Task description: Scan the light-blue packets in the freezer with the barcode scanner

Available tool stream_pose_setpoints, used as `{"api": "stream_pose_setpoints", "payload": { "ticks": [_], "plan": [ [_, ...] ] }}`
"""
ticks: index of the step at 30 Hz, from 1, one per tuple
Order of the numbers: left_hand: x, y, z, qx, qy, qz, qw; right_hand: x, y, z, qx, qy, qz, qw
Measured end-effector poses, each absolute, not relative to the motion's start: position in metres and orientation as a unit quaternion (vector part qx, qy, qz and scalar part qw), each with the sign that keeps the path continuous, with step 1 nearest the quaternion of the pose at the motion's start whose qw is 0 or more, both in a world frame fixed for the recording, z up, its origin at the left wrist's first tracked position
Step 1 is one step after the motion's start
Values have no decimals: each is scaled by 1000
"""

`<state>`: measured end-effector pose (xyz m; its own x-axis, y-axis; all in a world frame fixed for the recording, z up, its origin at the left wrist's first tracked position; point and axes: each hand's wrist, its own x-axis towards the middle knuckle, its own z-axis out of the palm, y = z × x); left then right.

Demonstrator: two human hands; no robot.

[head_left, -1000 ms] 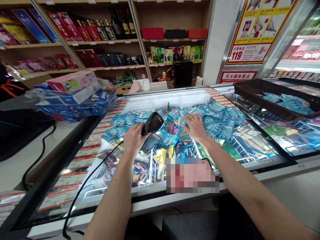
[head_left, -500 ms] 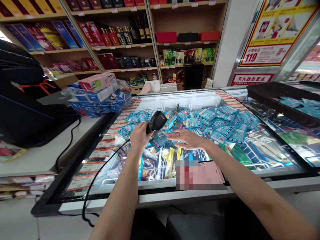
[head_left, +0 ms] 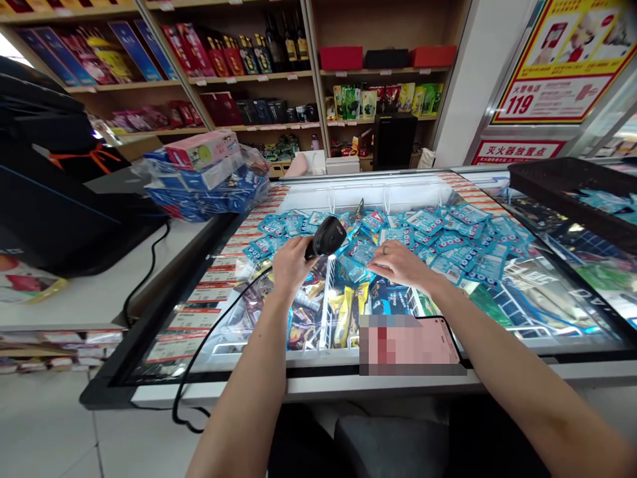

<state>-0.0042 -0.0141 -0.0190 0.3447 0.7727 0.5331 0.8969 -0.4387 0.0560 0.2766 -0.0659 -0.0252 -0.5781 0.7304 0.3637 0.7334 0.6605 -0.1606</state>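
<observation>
Across the chest freezer [head_left: 323, 388]: I look down on a glass top strewn with teal packets [head_left: 448, 239], heaped thickest to the right of the hands, with a smaller spread at the left behind the scanner.
Left hand [head_left: 290, 267]: I have it wrapped round the handle of the barcode scanner [head_left: 329, 236], which is held up over the packets near the middle.
Scanner cord [head_left: 239, 297]: it trails from the handle down leftward across the glass and loops past the front edge.
Right hand [head_left: 401, 265]: fingers bent close together, a ring [head_left: 385, 250] on 1 of them; the fingertips are at the middle packets, but I cannot tell from here whether they pinch 1 or only hover.
Phone [head_left: 438, 335]: flat near the front edge, just beside the right forearm, its screen mostly pixelated.
Under the glass: yellow wrappers [head_left: 342, 311] and other goods among white wire baskets [head_left: 328, 305].
Left border: price tags [head_left: 199, 295] in a column; beyond them, plastic-wrapped blue boxes [head_left: 212, 196] with a pink box [head_left: 203, 150] on top.
Right end: a dark crate [head_left: 547, 189] with more packets inside.
Back shelves [head_left: 383, 26]: bottles [head_left: 291, 46] and 3 flat boxes [head_left: 387, 58].
Wall poster [head_left: 562, 73]: the number 119 in red.
</observation>
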Motion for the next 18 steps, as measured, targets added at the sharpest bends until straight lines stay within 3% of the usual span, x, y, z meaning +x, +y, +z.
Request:
{"api": "stream_pose_setpoints", "payload": {
  "ticks": [6, 11, 18],
  "plan": [
    [-2, -16, -19, -819, -505, -244, 118, 276, -65, -32, -451, -843, -3, 294],
    [0, -15, -20, -826, -495, -242, 119, 280, -59, -39, -463, -853, -21, 239],
    [5, -17, -19, -839, -479, -231, 118, 279, -55, -43, -500, -825, -31, 261]
  ]
}}
